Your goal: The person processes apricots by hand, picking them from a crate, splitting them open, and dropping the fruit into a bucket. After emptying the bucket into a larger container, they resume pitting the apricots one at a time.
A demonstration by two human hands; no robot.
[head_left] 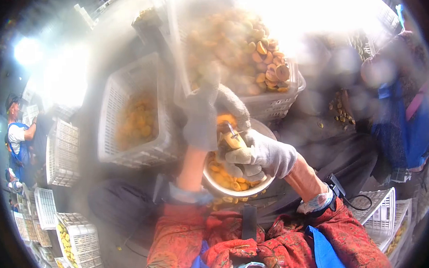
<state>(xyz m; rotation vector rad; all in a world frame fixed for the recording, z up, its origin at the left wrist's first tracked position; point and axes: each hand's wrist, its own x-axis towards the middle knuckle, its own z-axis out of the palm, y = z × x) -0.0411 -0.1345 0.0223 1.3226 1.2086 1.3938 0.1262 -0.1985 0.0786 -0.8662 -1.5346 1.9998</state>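
Grey gloves on both hands here: the left hand (202, 120) has its fingers curled round an orange fruit (227, 119), and the right hand (268, 155) is clenched on what looks like a small tool (234, 140) with a yellowish handle and a bit of metal at the fruit end. Lens haze hides the exact contact, so I can't tell how deep the metal sits, if it's in at all. The fruit is right between the hands, above the white bowl (241, 194) with fruit pieces (219, 174) in it. What'd worry me is the metal skidding off if the fruit is juicy or the push is crooked, because the left fingers are right beside it and a knit-looking glove may not stop an edge. Squeeze too hard and the fruit could squirt out or get mashed. Some pieces (229, 199) already lie just outside the bowl's near rim, so anything dropped off-centre could end up there too.
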